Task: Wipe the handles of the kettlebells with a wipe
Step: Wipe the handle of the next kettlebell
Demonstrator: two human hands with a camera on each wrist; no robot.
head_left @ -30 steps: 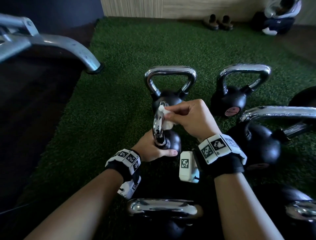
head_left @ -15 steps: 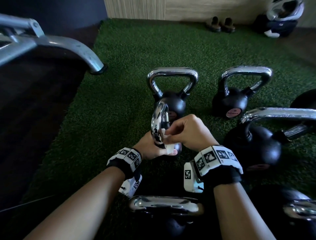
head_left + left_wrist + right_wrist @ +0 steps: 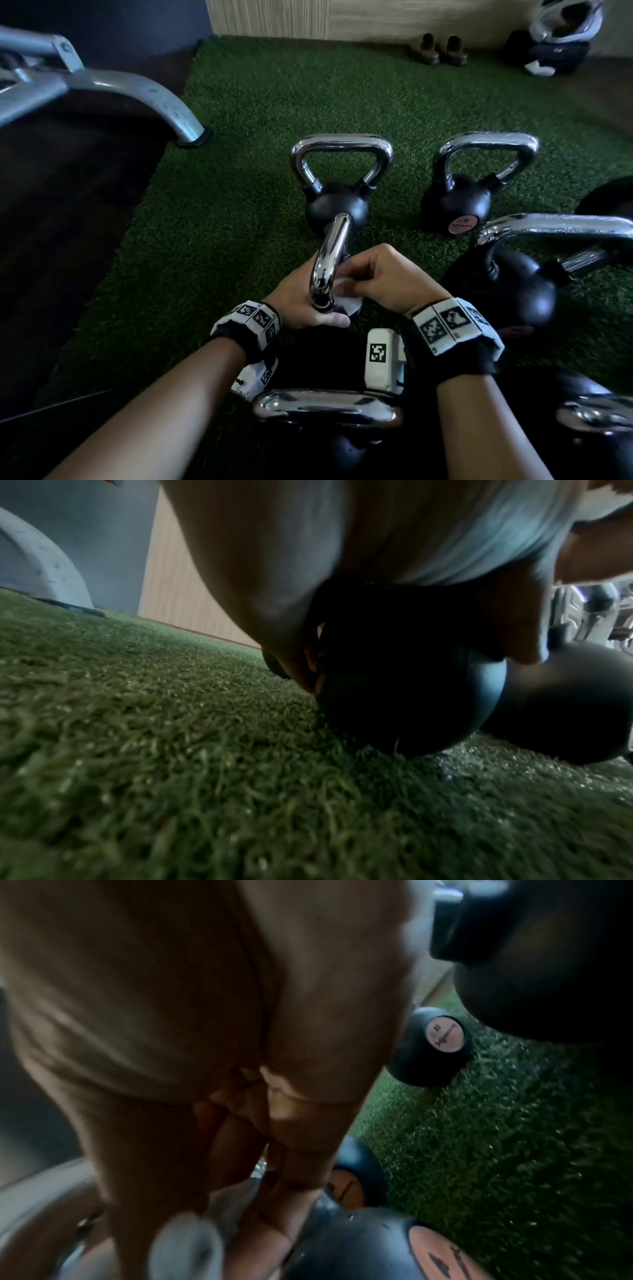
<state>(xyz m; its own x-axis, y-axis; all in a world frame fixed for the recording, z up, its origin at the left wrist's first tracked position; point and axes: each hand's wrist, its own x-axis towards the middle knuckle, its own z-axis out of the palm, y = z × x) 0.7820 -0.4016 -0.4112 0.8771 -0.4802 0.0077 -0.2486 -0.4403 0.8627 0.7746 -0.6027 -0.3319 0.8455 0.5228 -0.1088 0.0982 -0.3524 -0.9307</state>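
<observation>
The right hand pinches the white wipe and has slid it from the top of the small kettlebell's shiny handle down to its bottom. The left hand grips the black ball, steadying it on the green turf. This side looks nearly wiped.
</observation>
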